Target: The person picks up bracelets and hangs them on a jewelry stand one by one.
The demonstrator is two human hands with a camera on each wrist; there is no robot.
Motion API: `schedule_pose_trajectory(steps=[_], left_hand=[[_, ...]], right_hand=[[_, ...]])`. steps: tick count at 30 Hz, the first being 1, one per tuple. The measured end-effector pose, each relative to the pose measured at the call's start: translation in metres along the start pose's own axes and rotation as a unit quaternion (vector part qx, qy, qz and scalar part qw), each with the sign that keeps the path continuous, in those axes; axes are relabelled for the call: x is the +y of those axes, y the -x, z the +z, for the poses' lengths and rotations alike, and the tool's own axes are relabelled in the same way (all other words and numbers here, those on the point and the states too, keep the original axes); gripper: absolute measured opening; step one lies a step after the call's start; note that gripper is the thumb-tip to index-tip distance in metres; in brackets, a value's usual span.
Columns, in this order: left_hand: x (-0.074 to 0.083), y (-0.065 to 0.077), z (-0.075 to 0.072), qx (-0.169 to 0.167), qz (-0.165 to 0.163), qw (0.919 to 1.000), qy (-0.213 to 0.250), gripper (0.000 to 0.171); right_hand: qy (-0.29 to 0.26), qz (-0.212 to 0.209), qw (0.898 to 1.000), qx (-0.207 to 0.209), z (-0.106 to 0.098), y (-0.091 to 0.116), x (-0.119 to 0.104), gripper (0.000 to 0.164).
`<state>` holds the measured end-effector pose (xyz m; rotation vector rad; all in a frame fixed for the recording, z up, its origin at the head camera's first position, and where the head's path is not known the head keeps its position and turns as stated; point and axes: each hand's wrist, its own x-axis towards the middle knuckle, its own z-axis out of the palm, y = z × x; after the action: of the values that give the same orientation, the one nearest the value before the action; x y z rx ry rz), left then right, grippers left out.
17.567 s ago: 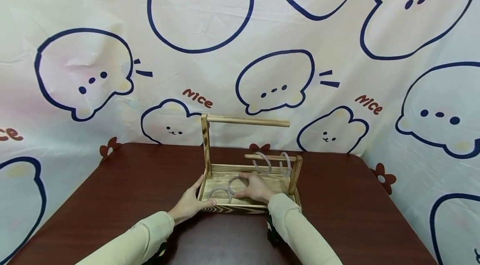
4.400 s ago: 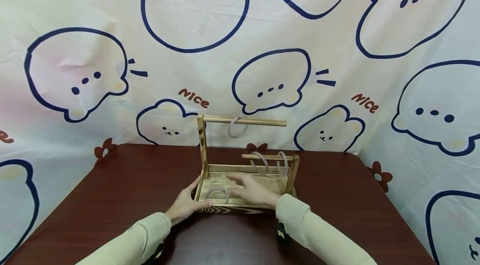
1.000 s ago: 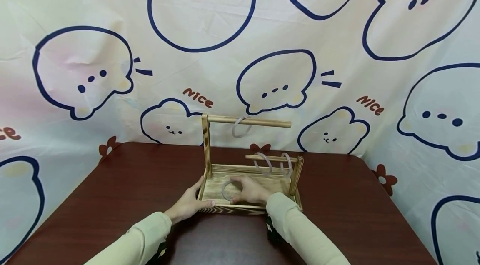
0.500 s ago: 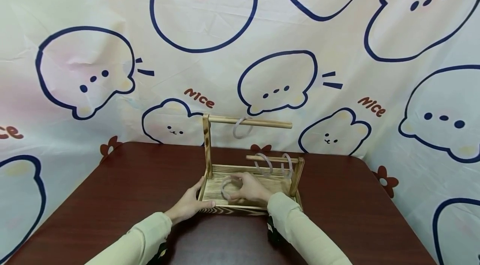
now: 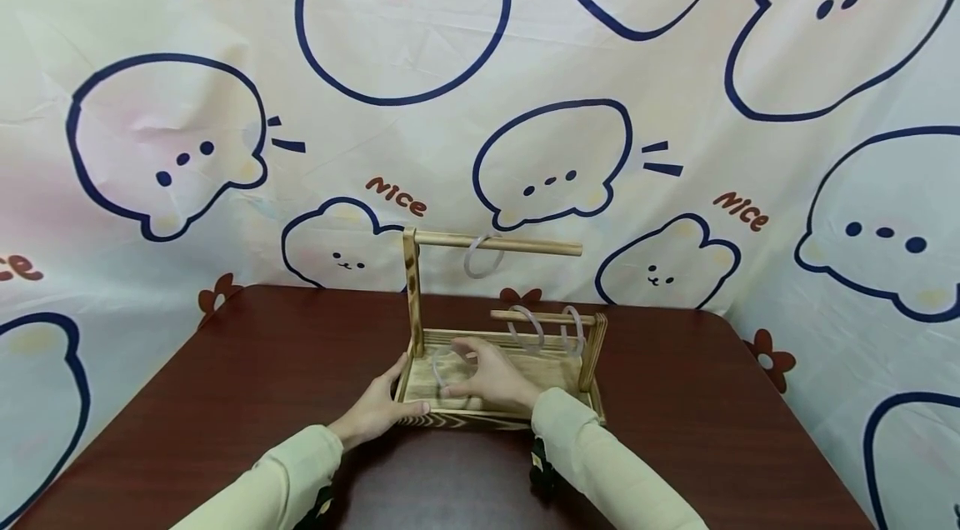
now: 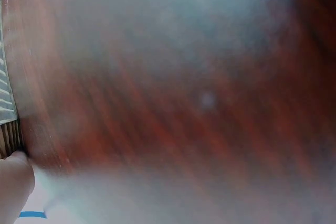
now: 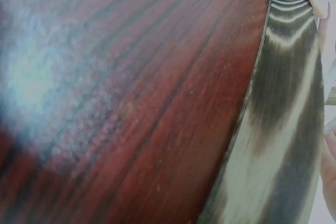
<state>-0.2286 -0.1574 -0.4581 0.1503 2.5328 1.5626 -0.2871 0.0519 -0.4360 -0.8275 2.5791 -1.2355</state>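
Observation:
A wooden rack with a tray base (image 5: 487, 422) stands on the table. My left hand (image 5: 377, 407) grips the tray's front left corner, its thumb along the front rim. Over the tray, my right hand (image 5: 495, 376) pinches a pale translucent bangle (image 5: 437, 370) between thumb and fingers, the ring tilted up on its left side. One similar bangle (image 5: 468, 260) hangs from the long upper rod (image 5: 536, 247). Two more, a left bangle (image 5: 538, 332) and a right bangle (image 5: 580, 337), hang on the short lower rod (image 5: 499, 314). In the right wrist view the tray's striped front wall (image 7: 283, 108) shows.
The dark red-brown table (image 5: 300, 347) extends around the rack. Behind it hangs a pale cloth backdrop (image 5: 435, 147) printed with cartoon bears. The upper rod is held at its left end by a tall post (image 5: 413, 297); a short post (image 5: 592, 355) carries the lower rod.
Since the oldest frame, one bangle has gone from the tray onto the upper rod. My right hand has since taken the other from the tray and just moved it slightly left. My left hand stays put.

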Motion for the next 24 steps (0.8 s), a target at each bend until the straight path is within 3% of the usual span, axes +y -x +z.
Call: schedule_pose_trajectory(steps=[24], left_hand=[[-0.002, 0.000, 0.000, -0.003, -0.001, 1.0000, -0.004, 0.104]], right_hand=[[0.025, -0.005, 1.000, -0.013, -0.004, 0.017, -0.017, 0.084]])
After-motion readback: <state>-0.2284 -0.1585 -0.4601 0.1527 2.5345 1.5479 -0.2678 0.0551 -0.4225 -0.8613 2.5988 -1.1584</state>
